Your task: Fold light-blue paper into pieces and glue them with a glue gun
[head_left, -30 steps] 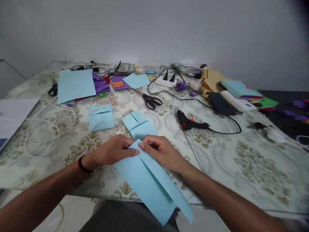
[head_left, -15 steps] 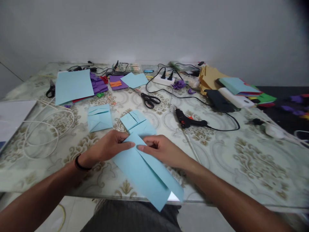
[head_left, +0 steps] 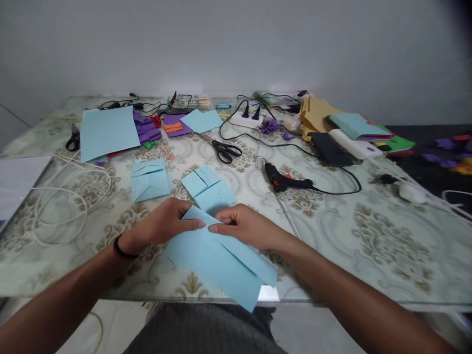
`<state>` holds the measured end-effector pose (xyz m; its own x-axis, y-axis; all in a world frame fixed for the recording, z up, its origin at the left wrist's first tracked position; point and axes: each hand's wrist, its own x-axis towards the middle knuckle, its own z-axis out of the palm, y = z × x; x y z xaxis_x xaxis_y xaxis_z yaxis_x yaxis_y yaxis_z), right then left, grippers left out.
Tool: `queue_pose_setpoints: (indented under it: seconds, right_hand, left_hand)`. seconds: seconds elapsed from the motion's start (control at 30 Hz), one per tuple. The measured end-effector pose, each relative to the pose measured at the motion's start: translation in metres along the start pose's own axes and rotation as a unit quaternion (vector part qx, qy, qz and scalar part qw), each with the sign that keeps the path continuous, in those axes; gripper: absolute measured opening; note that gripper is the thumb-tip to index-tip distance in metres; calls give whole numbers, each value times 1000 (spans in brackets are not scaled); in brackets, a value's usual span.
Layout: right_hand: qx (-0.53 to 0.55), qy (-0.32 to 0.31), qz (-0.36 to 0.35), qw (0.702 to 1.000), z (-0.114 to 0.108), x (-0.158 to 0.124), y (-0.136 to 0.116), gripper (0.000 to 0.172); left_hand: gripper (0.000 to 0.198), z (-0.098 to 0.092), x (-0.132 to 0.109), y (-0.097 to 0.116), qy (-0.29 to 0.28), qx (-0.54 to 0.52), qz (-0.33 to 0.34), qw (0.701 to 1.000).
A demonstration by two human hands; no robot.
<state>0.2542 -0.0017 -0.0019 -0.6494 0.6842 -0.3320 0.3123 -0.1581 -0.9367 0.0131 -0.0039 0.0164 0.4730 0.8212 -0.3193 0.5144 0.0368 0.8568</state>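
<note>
A long light blue paper sheet (head_left: 217, 263), folded lengthwise, lies at the table's near edge and overhangs it. My left hand (head_left: 165, 223) pinches its far left corner, fingers closed on the paper. My right hand (head_left: 245, 227) holds the far right part, forefinger pressed along the fold where the flaps meet. Just beyond my fingers lies a folded blue paper piece (head_left: 208, 187), and a second folded blue piece (head_left: 149, 179) sits to its left.
Black scissors (head_left: 225, 150) and a black glue gun (head_left: 285, 181) with its cable lie mid-table. A large blue sheet (head_left: 106, 130), purple scraps (head_left: 147, 129), a power strip (head_left: 248, 119) and stacked coloured papers (head_left: 359, 129) are farther back. White cord (head_left: 66, 196) coils at left.
The blue sheet has slid farther onto the table and turned flatter, so less of it hangs over the edge. Both hands stayed on its far end, pressing the fold.
</note>
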Motion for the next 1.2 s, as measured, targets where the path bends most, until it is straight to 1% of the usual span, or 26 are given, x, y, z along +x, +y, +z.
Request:
queue_pose_setpoints:
  seconds: [0.07,0.17,0.37,0.47,0.57,0.67,0.73,0.87,0.93,1.1,1.2]
  right_hand:
    - [-8,-7,9,1000,-5,-1,1,42]
    - [-26,1,12,1000,-14,-2,0,45]
    - [-62,23,-9,998,-28,-5,-2,46]
    - [-94,27,-25,995,-34,-6,-1,46]
    - [-106,15,-27,994,-41,-7,1,46]
    - [-117,11,-30,993,-48,-11,0,43]
    - [-96,6,-19,995,-53,-14,-2,42]
    - [-7,-24,30,999,-58,-20,-8,42]
    - [1,-27,39,999,-60,-22,-9,41]
    - [-19,-23,35,999,-61,-22,-8,39]
    - [-60,2,-2,998,-60,-22,-8,37]
  left_hand:
    - [37,-4,0,-3,16,-11,-11,1000]
    - [38,-13,-1,-6,47,-48,-27,997]
    - [39,-27,0,-3,91,-97,-46,990]
    - [38,-29,0,-2,95,-111,-47,988]
    - [38,-31,-1,0,99,-113,-56,987]
    - [37,-36,-2,0,116,-109,-66,985]
    - [35,-41,-3,-1,126,-107,-61,984]
    - [36,-49,-3,-3,133,-110,-55,983]
    - [36,-51,-2,-3,133,-107,-56,984]
    - [33,-52,0,-5,122,-97,-50,987]
    - [33,-51,0,-6,134,-87,-39,986]
